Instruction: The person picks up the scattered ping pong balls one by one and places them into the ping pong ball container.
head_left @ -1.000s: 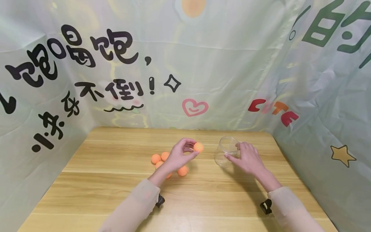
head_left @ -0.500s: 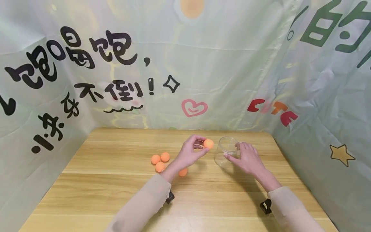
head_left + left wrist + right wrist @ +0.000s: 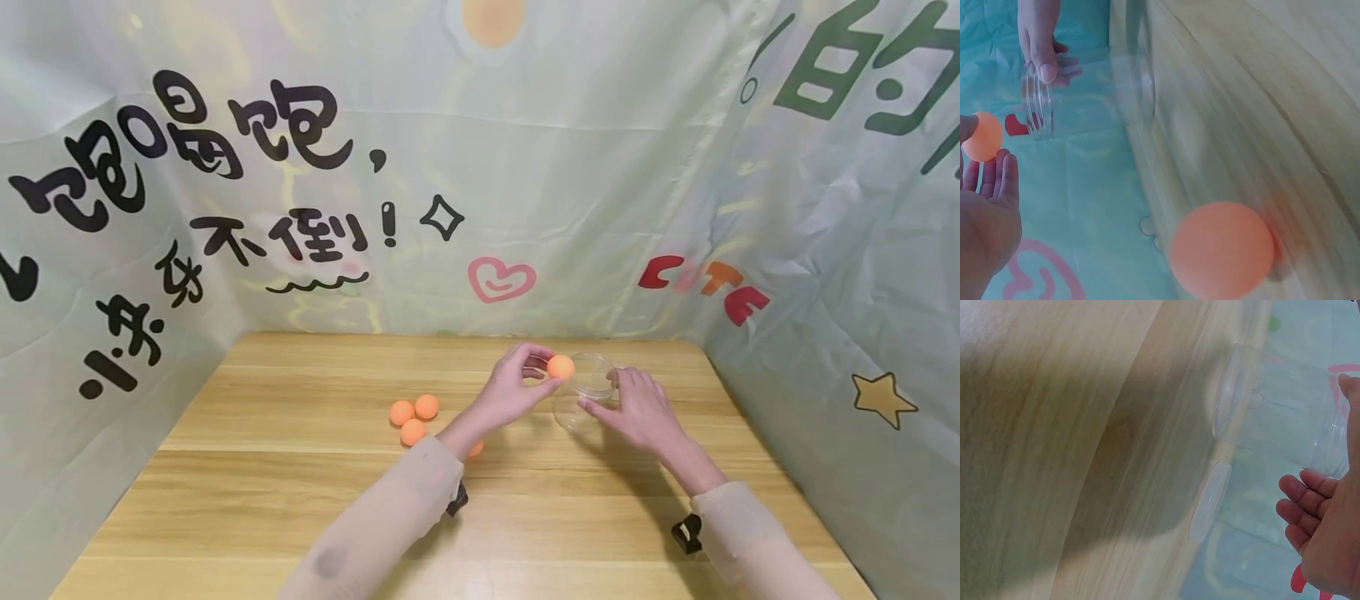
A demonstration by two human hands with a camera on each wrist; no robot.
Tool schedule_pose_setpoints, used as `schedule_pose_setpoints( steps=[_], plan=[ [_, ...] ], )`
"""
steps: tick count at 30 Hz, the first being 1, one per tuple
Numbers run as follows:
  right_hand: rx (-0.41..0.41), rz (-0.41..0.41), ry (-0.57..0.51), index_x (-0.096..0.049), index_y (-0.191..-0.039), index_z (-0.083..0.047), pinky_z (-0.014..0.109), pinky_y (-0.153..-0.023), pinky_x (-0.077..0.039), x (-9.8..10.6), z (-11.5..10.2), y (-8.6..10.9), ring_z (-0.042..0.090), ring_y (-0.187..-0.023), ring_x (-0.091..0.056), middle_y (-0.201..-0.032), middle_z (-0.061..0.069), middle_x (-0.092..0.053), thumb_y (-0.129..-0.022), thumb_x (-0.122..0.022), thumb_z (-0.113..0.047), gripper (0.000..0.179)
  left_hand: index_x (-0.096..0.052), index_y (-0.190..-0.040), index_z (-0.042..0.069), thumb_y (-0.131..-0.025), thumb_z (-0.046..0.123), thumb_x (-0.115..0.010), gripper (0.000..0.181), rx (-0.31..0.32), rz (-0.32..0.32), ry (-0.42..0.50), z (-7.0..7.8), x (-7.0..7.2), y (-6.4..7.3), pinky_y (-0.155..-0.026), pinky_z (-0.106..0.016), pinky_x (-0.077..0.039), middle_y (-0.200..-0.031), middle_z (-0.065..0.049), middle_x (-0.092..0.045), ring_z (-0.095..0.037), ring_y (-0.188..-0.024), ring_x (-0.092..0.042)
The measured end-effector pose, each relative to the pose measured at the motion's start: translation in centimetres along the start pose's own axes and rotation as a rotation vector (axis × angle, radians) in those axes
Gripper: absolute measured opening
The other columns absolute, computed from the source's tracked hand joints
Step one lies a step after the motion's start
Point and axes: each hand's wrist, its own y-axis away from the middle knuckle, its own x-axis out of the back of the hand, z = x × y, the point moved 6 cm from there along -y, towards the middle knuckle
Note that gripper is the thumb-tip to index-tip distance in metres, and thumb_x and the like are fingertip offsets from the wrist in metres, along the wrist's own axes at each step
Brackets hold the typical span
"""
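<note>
My left hand (image 3: 512,390) pinches an orange ping-pong ball (image 3: 561,367) between thumb and fingertips, at the left of the rim of a clear jar (image 3: 572,412). In the left wrist view the held ball (image 3: 984,139) is just outside the jar's mouth. The jar stands upright on the table and looks empty. My right hand (image 3: 643,410) grips it near the top, thumb on one side and fingers on the other. In the right wrist view, the jar (image 3: 1279,409) stands between thumb and fingers.
Several orange ping-pong balls (image 3: 413,432) lie left of the jar on the wooden table (image 3: 262,500); my left forearm partly covers one. A translucent round disc (image 3: 1211,501), perhaps a lid, lies beside the jar in the right wrist view. Printed cloth (image 3: 585,208) hangs around the table.
My left hand has carried the ball rightwards and slightly away, from a gap left of the jar to its rim. The right hand and jar have stayed in place.
</note>
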Motion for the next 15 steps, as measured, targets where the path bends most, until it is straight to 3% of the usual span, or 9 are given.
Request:
schedule_pose_setpoints(
  steps=[10, 15],
  plan=[
    [0.012, 0.006, -0.009, -0.055, -0.129, 0.008, 0.068, -0.108, -0.035, 0.1, 0.0, 0.1, 0.049, -0.125, -0.05, -0.126, 0.027, -0.059, -0.095, -0.062, -0.068, 0.084, -0.062, -0.126, 0.005, -0.093, 0.013, -0.08, 0.038, 0.0, -0.028, -0.019, 0.1, -1.7, -1.5, -0.098, -0.034, -0.059, -0.12, -0.005, -0.063, -0.014, -0.107, -0.065],
    [0.016, 0.013, -0.002, -0.056, -0.128, 0.007, 0.069, -0.107, -0.036, 0.0, 0.1, -0.1, 0.049, -0.125, -0.05, -0.126, 0.027, -0.06, -0.095, -0.062, -0.068, 0.083, -0.062, -0.126, 0.004, -0.093, 0.012, -0.08, 0.038, 0.003, -0.04, -0.067, -0.2, -2.3, -2.3, -0.096, -0.028, -0.058, -0.121, -0.005, -0.063, -0.016, -0.108, -0.065]
  ],
)
